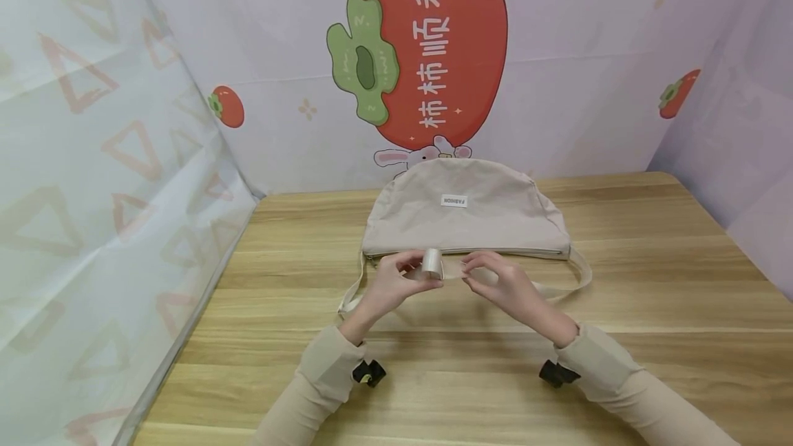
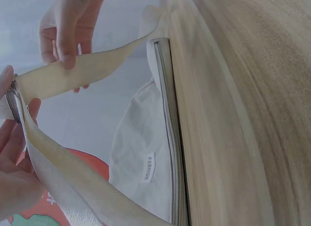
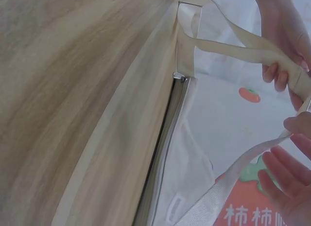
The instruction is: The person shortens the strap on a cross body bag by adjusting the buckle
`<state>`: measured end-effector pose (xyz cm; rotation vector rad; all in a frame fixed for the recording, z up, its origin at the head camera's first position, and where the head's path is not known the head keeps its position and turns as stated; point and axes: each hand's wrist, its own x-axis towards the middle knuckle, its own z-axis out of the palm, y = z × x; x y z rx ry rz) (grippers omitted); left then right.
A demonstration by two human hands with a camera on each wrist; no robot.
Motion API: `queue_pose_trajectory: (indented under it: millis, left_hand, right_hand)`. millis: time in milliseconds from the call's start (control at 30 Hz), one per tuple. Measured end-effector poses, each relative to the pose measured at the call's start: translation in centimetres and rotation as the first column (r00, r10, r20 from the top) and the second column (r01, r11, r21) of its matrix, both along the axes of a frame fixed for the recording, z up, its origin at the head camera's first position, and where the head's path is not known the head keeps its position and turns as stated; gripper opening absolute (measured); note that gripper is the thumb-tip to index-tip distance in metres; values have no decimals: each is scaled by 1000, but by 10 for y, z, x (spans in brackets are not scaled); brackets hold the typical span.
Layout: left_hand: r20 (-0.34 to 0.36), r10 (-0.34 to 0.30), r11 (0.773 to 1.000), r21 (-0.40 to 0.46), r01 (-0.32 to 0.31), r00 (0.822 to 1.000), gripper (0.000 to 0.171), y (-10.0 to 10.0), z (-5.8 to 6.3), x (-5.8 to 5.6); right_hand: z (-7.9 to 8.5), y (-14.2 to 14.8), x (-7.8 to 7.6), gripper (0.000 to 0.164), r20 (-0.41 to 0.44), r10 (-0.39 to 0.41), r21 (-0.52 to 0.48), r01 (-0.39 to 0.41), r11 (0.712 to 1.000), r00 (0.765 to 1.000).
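Observation:
A beige fabric shoulder bag (image 1: 464, 215) with a small FASHION label lies on the table, its zipper edge towards me. Both hands hold its pale strap (image 2: 87, 73) up above the near edge. My left hand (image 1: 396, 279) grips a folded part of the strap by a metal buckle (image 2: 14, 97), with thumb and fingers on either side. Just to the right, my right hand (image 1: 504, 284) pinches the strap between thumb and fingertips. In the right wrist view the left hand (image 3: 286, 46) and right hand (image 3: 291, 182) are close together at the strap.
A wooden table (image 1: 297, 363) lies under the bag. Behind it hangs a printed cloth (image 1: 557, 115) with a large red persimmon, and a white curtain (image 1: 93, 226) runs along the left. The zipper pull (image 3: 180, 77) sits at the zipper's left end.

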<state>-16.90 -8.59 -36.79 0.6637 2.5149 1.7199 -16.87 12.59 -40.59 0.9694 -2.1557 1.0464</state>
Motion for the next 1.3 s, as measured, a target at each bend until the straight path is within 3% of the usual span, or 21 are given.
queue_pose_trajectory:
  millis: [167,500,867,1167,1300]
  left_hand:
    - [-23,-7,1000,13,7,1000,37,-5,-10,-6]
    - [30,15,1000,-10,-15,999,39,-2,-15,-7]
    - [43,-8,1000,-23,8,999,35,3,-20,-8]
    - [98,-22,1000,4,22,995,35,7,-20,-7]
    - [83,-26,999,25,24,996,31,9,-7,0]
  right_hand:
    - [-1,2,-1,30,-52,7,-52,-9,999,999]
    - [2,-5,0,31,-102,53,-121,-65,990,993]
    - [5,-8,1,31,-114,9,-122,-23,992,993]
    - [8,-13,0,30,-112,24,-136,-39,990,993]
    - [7,-14,0,26,-82,38,-136,-49,989,996]
